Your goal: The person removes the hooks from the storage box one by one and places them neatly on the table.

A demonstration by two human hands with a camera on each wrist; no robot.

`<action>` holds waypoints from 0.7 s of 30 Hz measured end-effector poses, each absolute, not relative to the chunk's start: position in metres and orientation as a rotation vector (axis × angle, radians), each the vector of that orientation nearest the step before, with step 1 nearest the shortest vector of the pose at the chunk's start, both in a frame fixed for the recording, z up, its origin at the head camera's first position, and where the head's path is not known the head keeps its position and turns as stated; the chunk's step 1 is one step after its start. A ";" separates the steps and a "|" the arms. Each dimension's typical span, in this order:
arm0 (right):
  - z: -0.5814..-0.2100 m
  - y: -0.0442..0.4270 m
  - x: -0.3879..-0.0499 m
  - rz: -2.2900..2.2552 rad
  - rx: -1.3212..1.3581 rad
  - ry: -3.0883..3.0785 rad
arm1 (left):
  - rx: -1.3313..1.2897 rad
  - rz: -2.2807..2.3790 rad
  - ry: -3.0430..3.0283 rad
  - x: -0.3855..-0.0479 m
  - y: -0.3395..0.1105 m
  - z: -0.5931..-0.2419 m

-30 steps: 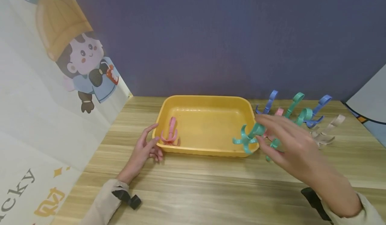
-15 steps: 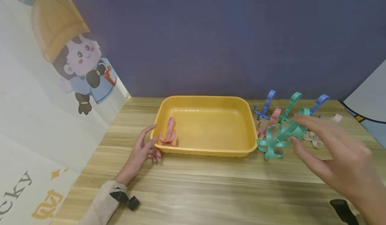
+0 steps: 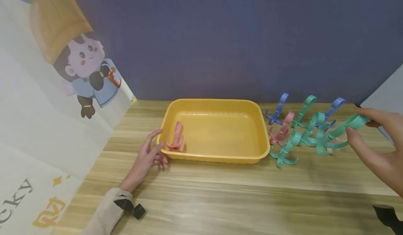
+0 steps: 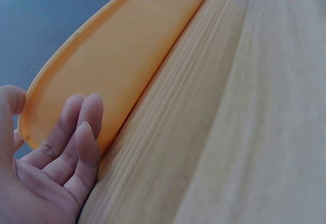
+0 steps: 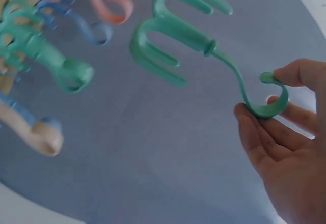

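My right hand (image 3: pixel 382 137) pinches the curled end of a green four-pronged hanging hook (image 5: pixel 178 30), held up in the air at the right with its prongs pointing left. In the head view it overlaps a standing green hook (image 3: pixel 315 121). My left hand (image 3: pixel 148 159) rests at the left front corner of a yellow tray (image 3: pixel 217 157), index finger and thumb touching the rim. Its other fingers hang loosely outside the wall (image 4: pixel 122 66). Inside the tray, at the left, stands a pink hook (image 3: pixel 177 137).
Right of the tray stand more hooks: blue (image 3: pixel 277 112), green (image 3: pixel 303 111), pink (image 3: pixel 282 130), another green (image 3: pixel 285 150) and another blue (image 3: pixel 333 107). A beige hook (image 5: pixel 41 135) shows in the right wrist view. A dark panel (image 3: pixel 220 42) rises behind the wooden table (image 3: pixel 204 196).
My right hand has carried the green hook from above the tray's right edge rightward, past the standing hooks. My left hand has stayed at the tray's corner.
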State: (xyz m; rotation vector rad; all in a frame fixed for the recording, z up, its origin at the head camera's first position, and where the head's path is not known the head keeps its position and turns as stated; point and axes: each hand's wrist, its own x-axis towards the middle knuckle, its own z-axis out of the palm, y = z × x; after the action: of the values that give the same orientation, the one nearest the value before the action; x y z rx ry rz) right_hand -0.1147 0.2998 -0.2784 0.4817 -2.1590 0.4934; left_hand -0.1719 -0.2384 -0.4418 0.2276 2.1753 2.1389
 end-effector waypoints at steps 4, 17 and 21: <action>-0.289 0.308 -0.123 0.448 0.379 -2.321 | 0.230 2.139 2.185 -0.173 -0.240 -0.441; -0.329 0.332 -0.159 0.415 0.380 -2.727 | 0.225 2.140 2.169 -0.171 -0.237 -0.439; -0.337 0.333 -0.163 0.461 0.394 -2.817 | 0.221 2.129 2.183 -0.170 -0.238 -0.440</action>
State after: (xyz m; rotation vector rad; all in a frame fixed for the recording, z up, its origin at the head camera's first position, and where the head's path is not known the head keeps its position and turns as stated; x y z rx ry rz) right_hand -0.1628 0.3335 -0.3367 0.3944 -2.8171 0.4606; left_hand -0.1702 -0.2378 -0.4400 0.2210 2.1832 2.1287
